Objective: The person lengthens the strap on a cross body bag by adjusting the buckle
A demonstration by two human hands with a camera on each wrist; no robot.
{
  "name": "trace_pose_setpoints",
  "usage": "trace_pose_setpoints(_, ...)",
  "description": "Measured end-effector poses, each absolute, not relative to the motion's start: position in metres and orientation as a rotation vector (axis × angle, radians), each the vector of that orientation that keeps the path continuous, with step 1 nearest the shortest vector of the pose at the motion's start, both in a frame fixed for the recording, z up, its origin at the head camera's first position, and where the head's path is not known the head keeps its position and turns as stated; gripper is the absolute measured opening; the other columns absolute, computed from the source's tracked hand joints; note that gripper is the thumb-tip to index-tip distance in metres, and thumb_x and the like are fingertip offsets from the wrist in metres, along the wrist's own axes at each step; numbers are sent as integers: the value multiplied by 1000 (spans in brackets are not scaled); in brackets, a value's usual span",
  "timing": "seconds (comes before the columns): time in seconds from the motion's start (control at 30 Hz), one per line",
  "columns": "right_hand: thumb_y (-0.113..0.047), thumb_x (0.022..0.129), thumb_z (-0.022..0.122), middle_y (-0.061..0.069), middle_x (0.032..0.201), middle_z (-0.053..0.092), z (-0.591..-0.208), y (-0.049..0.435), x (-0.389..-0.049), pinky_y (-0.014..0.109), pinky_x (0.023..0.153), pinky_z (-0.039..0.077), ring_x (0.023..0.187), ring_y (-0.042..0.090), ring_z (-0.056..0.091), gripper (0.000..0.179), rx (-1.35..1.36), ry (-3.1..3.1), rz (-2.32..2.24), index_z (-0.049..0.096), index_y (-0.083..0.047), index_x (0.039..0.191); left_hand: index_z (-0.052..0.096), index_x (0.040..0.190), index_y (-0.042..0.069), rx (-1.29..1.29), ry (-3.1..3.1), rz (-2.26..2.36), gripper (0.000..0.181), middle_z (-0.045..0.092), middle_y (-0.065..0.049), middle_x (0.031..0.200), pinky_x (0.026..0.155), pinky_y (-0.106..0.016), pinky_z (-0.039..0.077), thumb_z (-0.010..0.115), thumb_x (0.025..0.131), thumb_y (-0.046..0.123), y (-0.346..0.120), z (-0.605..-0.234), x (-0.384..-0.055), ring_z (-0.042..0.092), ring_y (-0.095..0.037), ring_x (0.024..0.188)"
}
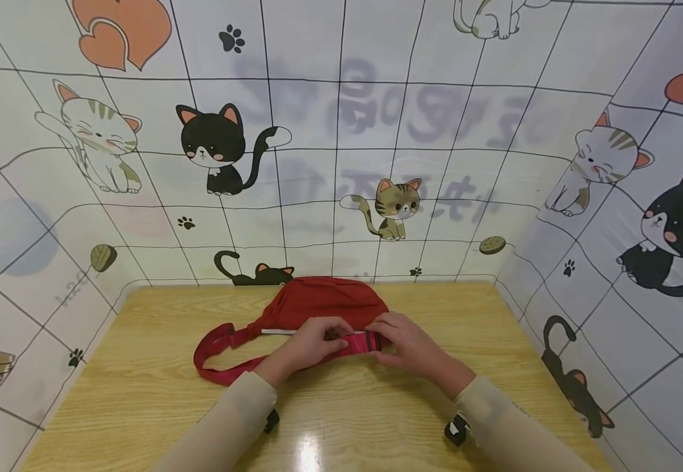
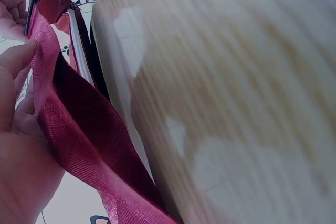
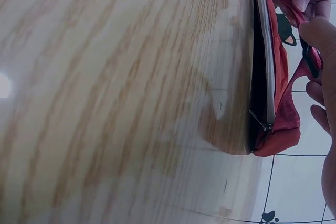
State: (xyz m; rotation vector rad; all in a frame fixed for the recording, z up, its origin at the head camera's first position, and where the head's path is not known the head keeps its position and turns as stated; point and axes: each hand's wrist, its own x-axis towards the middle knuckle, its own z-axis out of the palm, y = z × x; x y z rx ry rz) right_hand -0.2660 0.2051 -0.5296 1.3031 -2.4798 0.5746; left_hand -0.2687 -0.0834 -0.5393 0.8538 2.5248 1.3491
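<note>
A red waist bag (image 1: 325, 303) lies at the far side of the table, its white zipper (image 1: 276, 332) facing the person. Its red strap (image 1: 214, 373) loops out to the left and comes back in front of the bag. My left hand (image 1: 309, 344) pinches the strap between thumb and fingers, just left of a black slide buckle (image 1: 371, 341). At the buckle's right side, my right hand (image 1: 409, 344) grips the strap and buckle. In the right wrist view the zipper pull (image 3: 266, 126) sits at the bag's end.
The wooden table (image 1: 341, 419) is hemmed in by cloth walls (image 1: 306, 118) with printed cats at the back and sides. Black wrist mounts (image 1: 456, 430) hang below the sleeves.
</note>
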Motion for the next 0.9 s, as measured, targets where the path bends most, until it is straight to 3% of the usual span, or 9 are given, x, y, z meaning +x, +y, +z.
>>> trace_pose_setpoints(0.2,-17,87,93,-1,125,70,-531,204,-267,44,100,57,115,19,65,46,1302,-2425,570,74,-8,128,78,129,28,891,2517,1352,27,75,17,123,107,-40,56,79,105,16,-84,-541,-269,70,-11,119)
trace_pose_setpoints(0.5,-17,85,95,0,123,71,-532,204,-266,46,100,58,115,21,66,48,1275,-2427,567,74,-7,127,78,126,24,973,2618,1293,27,71,12,125,107,-40,55,82,102,13,-82,-541,-267,66,-11,121)
trace_pose_setpoints(0.67,-18,86,95,-2,124,70,-532,204,-265,44,101,57,116,20,66,48,1257,-2455,552,74,-9,128,79,120,22,976,2644,1308,22,67,6,118,103,-38,55,82,101,11,-80,-538,-265,64,-13,116)
trace_pose_setpoints(0.9,-19,87,95,-2,123,70,-531,203,-266,42,102,57,117,18,65,47,1254,-2463,547,74,-10,128,76,119,22,869,2572,1355,21,68,11,112,96,-35,57,82,102,11,-78,-536,-265,67,-10,105)
